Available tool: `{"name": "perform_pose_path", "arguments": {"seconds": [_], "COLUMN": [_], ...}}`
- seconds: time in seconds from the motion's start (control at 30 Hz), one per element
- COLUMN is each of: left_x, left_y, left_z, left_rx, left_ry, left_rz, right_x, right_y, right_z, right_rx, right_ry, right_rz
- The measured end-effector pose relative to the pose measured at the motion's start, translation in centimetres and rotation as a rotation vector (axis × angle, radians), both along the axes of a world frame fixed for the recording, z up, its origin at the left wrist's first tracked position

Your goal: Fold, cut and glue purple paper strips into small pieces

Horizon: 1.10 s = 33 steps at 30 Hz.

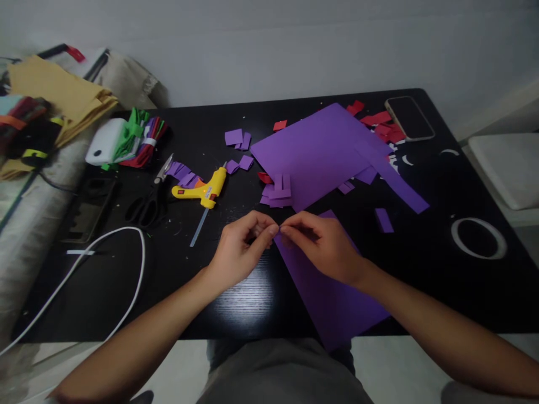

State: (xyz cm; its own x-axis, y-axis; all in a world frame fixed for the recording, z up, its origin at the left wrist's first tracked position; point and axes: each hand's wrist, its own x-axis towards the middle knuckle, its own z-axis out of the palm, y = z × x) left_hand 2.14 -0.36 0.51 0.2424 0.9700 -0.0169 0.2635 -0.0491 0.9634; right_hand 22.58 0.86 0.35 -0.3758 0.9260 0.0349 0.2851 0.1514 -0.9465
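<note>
My left hand (pixel 248 241) and my right hand (pixel 320 241) meet fingertip to fingertip above the front middle of the table. Both are closed in a pinch. A little purple shows at the fingertips, but I cannot tell whether it is a small piece or the sheet behind. Beneath my right hand lies a purple paper sheet (pixel 332 303), jutting over the table's front edge. Just beyond the hands sits a pile of folded purple paper pieces (pixel 280 193). A larger purple sheet (pixel 315 148) lies behind, with a purple strip (pixel 400 185) across its right side.
Left of the hands lie a yellow glue gun (pixel 206 189), a glue stick (pixel 199 227) and black scissors (pixel 149 202). A white cable (pixel 142 252) loops at front left. Red paper scraps (pixel 389 132), a phone (pixel 409 118) and a white ring (pixel 457 235) are at right.
</note>
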Motion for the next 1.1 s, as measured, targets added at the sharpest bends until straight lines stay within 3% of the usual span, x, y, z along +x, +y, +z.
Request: {"name": "perform_pose_path", "arguments": {"seconds": [0.2, 0.5, 0.83, 1.1], "left_x": [0.1, 0.25, -0.08, 0.02], "left_y": [-0.13, -0.31, -0.04, -0.17], "left_z": [-0.14, -0.4, -0.59, -0.64], "left_rx": [0.05, 0.065, 0.179, 0.157], "left_ry": [-0.041, 0.001, 0.048, 0.036], "left_rz": [0.029, 0.014, 0.066, 0.028], "right_x": [-0.29, -0.15, -0.43, -0.37], "right_y": [0.07, 0.0, 0.57, 0.73], "right_z": [0.17, 0.23, 0.17, 0.49], "right_rx": [-0.226, -0.109, -0.342, -0.256], "right_ry": [0.192, 0.105, 0.344, 0.294], "right_rz": [-0.008, -0.057, -0.019, -0.091]}}
